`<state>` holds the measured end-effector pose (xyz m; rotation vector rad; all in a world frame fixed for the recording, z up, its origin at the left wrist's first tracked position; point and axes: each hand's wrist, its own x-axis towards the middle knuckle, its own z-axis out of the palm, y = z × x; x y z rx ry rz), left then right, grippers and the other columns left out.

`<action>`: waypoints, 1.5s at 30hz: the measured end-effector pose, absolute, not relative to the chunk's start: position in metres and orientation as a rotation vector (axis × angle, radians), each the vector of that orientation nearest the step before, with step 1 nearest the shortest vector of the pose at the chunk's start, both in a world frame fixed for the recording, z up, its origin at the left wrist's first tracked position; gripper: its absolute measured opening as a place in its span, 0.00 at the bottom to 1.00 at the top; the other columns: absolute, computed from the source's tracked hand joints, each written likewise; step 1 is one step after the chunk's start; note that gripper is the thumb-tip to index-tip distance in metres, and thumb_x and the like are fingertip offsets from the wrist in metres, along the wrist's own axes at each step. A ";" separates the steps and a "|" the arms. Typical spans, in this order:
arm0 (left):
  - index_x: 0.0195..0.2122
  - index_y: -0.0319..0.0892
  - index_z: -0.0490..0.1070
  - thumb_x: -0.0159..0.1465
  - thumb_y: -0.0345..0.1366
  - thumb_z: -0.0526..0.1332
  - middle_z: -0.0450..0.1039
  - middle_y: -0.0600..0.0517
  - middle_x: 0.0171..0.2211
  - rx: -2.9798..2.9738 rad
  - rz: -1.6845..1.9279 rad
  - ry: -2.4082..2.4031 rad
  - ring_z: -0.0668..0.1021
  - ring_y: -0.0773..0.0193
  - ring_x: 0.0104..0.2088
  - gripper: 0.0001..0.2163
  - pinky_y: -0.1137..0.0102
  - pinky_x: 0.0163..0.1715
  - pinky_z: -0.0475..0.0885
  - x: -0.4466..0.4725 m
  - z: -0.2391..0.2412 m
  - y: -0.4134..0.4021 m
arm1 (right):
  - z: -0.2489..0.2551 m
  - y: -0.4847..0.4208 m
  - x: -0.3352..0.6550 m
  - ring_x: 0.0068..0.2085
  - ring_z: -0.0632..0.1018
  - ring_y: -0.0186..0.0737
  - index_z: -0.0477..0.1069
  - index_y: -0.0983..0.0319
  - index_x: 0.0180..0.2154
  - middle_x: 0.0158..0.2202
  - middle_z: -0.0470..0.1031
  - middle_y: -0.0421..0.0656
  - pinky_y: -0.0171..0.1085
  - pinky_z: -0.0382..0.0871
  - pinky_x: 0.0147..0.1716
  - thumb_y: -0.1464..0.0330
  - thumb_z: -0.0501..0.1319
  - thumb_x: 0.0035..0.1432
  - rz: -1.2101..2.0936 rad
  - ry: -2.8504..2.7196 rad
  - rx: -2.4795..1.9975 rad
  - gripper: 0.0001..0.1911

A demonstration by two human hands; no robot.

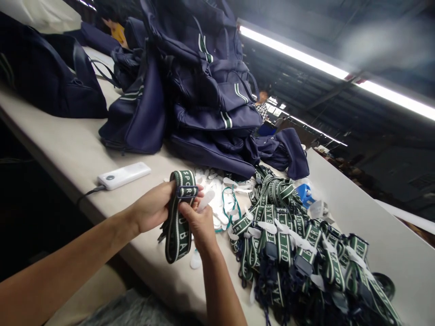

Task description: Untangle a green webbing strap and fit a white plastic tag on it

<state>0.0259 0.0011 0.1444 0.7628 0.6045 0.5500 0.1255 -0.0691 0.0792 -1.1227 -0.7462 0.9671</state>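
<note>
My left hand (152, 207) grips a folded green-and-white lettered strap (178, 222) near its top, where a dark blue slider buckle (186, 191) sits. My right hand (200, 222) pinches the same strap from the right and also holds a small white tag (206, 199) between its fingers. The strap's loop hangs down in front of the table edge. Loose white tags (217, 188) lie on the table just beyond my hands.
A heap of matching straps (299, 244) covers the table (68, 149) to the right. Navy bags (204, 90) are stacked behind. A white power bank (124, 175) with a cable lies left. Another person sits far back.
</note>
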 end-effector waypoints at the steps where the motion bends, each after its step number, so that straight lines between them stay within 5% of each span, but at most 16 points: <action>1: 0.37 0.29 0.78 0.67 0.27 0.50 0.80 0.37 0.33 0.716 0.548 0.640 0.82 0.58 0.30 0.15 0.70 0.33 0.80 0.027 0.145 0.001 | 0.079 -0.070 0.124 0.28 0.75 0.37 0.74 0.64 0.36 0.28 0.76 0.40 0.35 0.71 0.32 0.57 0.73 0.44 1.001 -0.753 -1.161 0.21; 6: 0.44 0.30 0.76 0.69 0.31 0.51 0.80 0.39 0.39 0.629 0.718 0.628 0.82 0.58 0.37 0.15 0.69 0.38 0.80 0.029 0.131 0.003 | 0.074 -0.069 0.113 0.28 0.73 0.36 0.75 0.64 0.37 0.28 0.74 0.40 0.35 0.70 0.32 0.54 0.71 0.49 0.954 -0.700 -1.147 0.22; 11: 0.53 0.36 0.71 0.65 0.50 0.62 0.79 0.44 0.45 1.092 0.783 0.498 0.80 0.50 0.46 0.24 0.69 0.35 0.77 0.016 0.087 -0.015 | 0.070 -0.063 0.104 0.25 0.64 0.32 0.66 0.63 0.25 0.23 0.63 0.37 0.32 0.61 0.25 0.52 0.68 0.54 0.691 -0.628 -1.174 0.22; 17: 0.59 0.43 0.62 0.67 0.51 0.58 0.73 0.46 0.54 1.524 0.862 0.606 0.74 0.53 0.55 0.24 0.67 0.56 0.68 0.001 0.050 -0.034 | 0.057 -0.056 0.103 0.24 0.54 0.30 0.54 0.59 0.22 0.21 0.51 0.33 0.33 0.52 0.22 0.50 0.67 0.54 0.671 -0.639 -1.219 0.28; 20: 0.57 0.44 0.63 0.68 0.52 0.55 0.74 0.46 0.51 1.656 0.899 0.743 0.77 0.54 0.51 0.22 0.66 0.51 0.71 0.000 0.042 -0.040 | 0.047 -0.051 0.102 0.23 0.54 0.30 0.53 0.58 0.21 0.21 0.50 0.33 0.33 0.52 0.21 0.47 0.65 0.54 0.691 -0.562 -1.257 0.29; 26: 0.42 0.44 0.69 0.65 0.53 0.53 0.75 0.52 0.27 1.699 1.143 1.114 0.77 0.57 0.27 0.17 0.68 0.28 0.70 0.005 0.030 -0.038 | 0.046 -0.052 0.100 0.23 0.56 0.30 0.61 0.60 0.22 0.19 0.54 0.33 0.33 0.52 0.22 0.49 0.64 0.56 0.845 -0.738 -1.237 0.26; 29: 0.43 0.45 0.71 0.63 0.54 0.55 0.75 0.53 0.27 1.639 1.095 1.166 0.77 0.58 0.27 0.19 0.69 0.29 0.71 -0.006 0.031 -0.021 | 0.048 -0.063 0.107 0.23 0.63 0.30 0.71 0.63 0.34 0.21 0.65 0.33 0.31 0.58 0.25 0.57 0.72 0.48 1.097 -0.686 -1.069 0.19; 31: 0.44 0.45 0.72 0.62 0.55 0.57 0.78 0.52 0.32 1.606 1.066 1.173 0.79 0.57 0.33 0.20 0.70 0.35 0.73 -0.018 0.035 -0.007 | 0.047 -0.071 0.114 0.26 0.70 0.30 0.72 0.62 0.44 0.26 0.72 0.35 0.31 0.64 0.30 0.64 0.75 0.42 1.178 -0.596 -0.982 0.26; 36: 0.47 0.46 0.74 0.60 0.54 0.60 0.81 0.52 0.41 1.538 1.075 1.116 0.80 0.57 0.43 0.21 0.69 0.49 0.73 -0.048 0.053 0.007 | 0.041 -0.080 0.134 0.26 0.73 0.30 0.77 0.67 0.38 0.28 0.76 0.40 0.31 0.69 0.28 0.62 0.75 0.42 1.157 -0.514 -1.024 0.22; 42: 0.43 0.46 0.76 0.60 0.56 0.63 0.80 0.52 0.32 1.401 0.953 0.972 0.78 0.61 0.31 0.20 0.76 0.25 0.72 -0.053 0.065 -0.005 | 0.032 -0.064 0.134 0.14 0.60 0.27 0.77 0.67 0.40 0.16 0.69 0.34 0.30 0.49 0.14 0.58 0.69 0.49 1.065 -0.633 -1.222 0.21; 45: 0.44 0.46 0.77 0.61 0.55 0.64 0.79 0.50 0.29 1.455 0.828 0.831 0.78 0.59 0.29 0.19 0.74 0.25 0.71 -0.047 0.058 -0.009 | 0.028 -0.054 0.131 0.19 0.62 0.29 0.76 0.64 0.28 0.17 0.67 0.34 0.30 0.55 0.19 0.60 0.64 0.55 0.823 -0.820 -1.377 0.13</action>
